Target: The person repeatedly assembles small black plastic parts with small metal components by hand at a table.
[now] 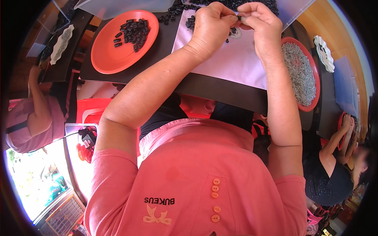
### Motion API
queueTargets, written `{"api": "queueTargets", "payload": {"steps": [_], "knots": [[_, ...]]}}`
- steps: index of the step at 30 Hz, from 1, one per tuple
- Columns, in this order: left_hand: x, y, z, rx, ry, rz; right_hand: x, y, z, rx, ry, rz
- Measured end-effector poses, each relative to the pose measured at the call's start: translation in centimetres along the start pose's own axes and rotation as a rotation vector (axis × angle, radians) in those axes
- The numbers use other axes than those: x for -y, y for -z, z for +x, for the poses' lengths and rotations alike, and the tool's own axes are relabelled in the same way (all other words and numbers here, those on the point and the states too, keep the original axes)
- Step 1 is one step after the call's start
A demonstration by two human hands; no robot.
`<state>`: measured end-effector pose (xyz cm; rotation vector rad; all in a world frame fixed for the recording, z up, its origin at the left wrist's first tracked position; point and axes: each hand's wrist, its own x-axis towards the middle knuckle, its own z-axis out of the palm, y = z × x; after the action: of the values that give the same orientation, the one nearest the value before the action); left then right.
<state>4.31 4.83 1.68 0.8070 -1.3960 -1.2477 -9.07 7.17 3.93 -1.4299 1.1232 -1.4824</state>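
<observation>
Above the far part of a dark table, my left hand and my right hand meet fingertip to fingertip, both closed in a pinch. Between them is a small black part, mostly hidden by the fingers. Whether a second small piece sits in the right fingers cannot be made out. Under the hands lies a pale pinkish-white sheet. Loose small black parts are heaped on and beyond its far edge. An orange-red plate with black cylindrical parts stands left of my left forearm.
Right of my right forearm, a red plate holds many small silvery metal pieces. Translucent plastic bins stand at the back. White wavy-edged dishes lie on both outer sides. Other people sit at left and right.
</observation>
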Motion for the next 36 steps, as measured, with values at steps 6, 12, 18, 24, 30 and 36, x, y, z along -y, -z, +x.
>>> {"api": "queueTargets", "payload": {"steps": [6, 12, 18, 24, 30, 36], "knots": [[0.0, 0.0, 0.0, 0.018, 0.004, 0.041, -0.3, -0.1, 0.0, -0.067, 0.009, 0.048], [1.0, 0.1, 0.5, 0.083, 0.03, -0.148, -0.5, 0.0, 0.1, -0.057, 0.048, -0.014], [-0.2, 0.1, 0.4, 0.11, 0.107, -0.033, -0.9, 1.0, 0.7, -0.053, 0.055, -0.002], [0.9, 0.6, 0.8, 0.161, 0.084, -0.053, -0.3, 1.8, 1.0, 0.061, 0.099, -0.168], [1.0, 0.8, 0.8, 0.213, 0.081, -0.039, 0.4, 2.0, 0.8, 0.101, 0.099, -0.195], [0.6, 0.5, 0.6, 0.192, 0.116, -0.009, 0.9, 1.5, 0.5, 0.102, 0.159, -0.29]]}}
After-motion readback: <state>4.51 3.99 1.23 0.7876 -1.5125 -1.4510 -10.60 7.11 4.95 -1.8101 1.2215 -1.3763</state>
